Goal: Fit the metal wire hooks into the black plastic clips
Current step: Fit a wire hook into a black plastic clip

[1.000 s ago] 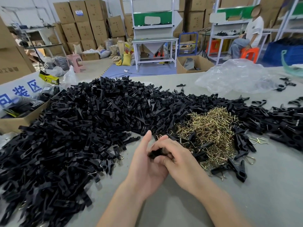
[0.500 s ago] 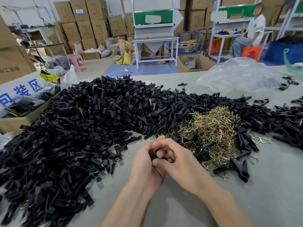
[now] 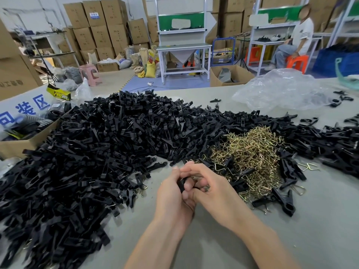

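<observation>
Clerk: Item one, nearest you: your left hand (image 3: 172, 200) and your right hand (image 3: 213, 193), joined over the bare grey tabletop (image 3: 310, 226), just short of the heaps.

Checker: State of your fingers (image 3: 195, 170): curled on both hands, the right ones folded over the left, pinching one black clip (image 3: 182, 183) between them. Only a sliver of that clip shows. A glint of wire (image 3: 207, 188) sits by your right fingers; how it meets the clip, I cannot tell.

Clerk: Item two, to your left and spreading across ahead of you: a large pile of black plastic clips (image 3: 93, 156), loose, lying every way, a few with wire loops at the near edge.

Checker: Item three, just beyond your right hand: a heap of brass-coloured wire hooks (image 3: 250, 152), ringed by black clips and touching the big pile.

Clerk: Item four, right of your hands: a few clips with hooks showing (image 3: 285, 202), flat on the tabletop at the near edge of the hook heap. One loose hook (image 3: 310, 166) lies further right.

Checker: Item five, far left edge: an open cardboard box (image 3: 19, 147) with dark goods inside. Far right: a crumpled clear plastic bag (image 3: 281, 90) on the tabletop.

Clerk: Item six, beyond your tabletop: a white workbench (image 3: 182, 47), stacked cartons (image 3: 101, 28), a pink stool (image 3: 88, 71), and a person (image 3: 299, 39) seated on an orange stool (image 3: 297, 62).
</observation>
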A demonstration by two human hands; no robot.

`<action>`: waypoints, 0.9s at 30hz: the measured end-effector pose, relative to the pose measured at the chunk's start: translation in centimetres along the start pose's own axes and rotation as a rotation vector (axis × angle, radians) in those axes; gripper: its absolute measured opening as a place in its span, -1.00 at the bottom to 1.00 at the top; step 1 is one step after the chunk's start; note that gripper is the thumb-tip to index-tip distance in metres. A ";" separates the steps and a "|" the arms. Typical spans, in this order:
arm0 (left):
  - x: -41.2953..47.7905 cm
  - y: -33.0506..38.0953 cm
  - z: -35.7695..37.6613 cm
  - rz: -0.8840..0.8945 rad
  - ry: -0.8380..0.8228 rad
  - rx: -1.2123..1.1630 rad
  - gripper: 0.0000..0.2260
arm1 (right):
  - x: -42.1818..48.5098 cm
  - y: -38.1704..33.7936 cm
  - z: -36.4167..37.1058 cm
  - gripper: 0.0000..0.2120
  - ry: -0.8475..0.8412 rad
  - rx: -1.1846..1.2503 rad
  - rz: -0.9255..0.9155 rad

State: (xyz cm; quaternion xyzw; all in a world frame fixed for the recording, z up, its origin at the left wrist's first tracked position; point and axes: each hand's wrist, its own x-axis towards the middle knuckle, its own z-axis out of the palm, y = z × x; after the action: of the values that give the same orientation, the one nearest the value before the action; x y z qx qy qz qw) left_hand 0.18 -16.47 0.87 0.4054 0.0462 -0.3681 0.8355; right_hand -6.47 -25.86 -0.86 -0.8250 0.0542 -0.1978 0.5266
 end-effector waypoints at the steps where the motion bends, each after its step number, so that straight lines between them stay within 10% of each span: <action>1: 0.0 -0.1 0.0 0.001 0.006 -0.005 -0.70 | 0.0 0.0 0.0 -0.56 -0.003 0.000 -0.001; 19: 0.5 0.6 -0.5 -0.045 -0.226 0.083 -0.49 | -0.1 0.6 -0.6 -0.71 0.112 -0.337 -0.123; 27: 0.2 -0.9 -0.9 0.355 -0.247 0.630 -0.77 | -0.5 -0.5 -1.0 -0.84 0.240 0.246 0.089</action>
State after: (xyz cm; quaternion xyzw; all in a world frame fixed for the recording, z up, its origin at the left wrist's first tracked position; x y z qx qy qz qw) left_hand -0.08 -16.32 -0.36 0.5967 -0.2414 -0.2597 0.7199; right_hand -7.34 -26.29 -0.15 -0.7218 0.1285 -0.2763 0.6214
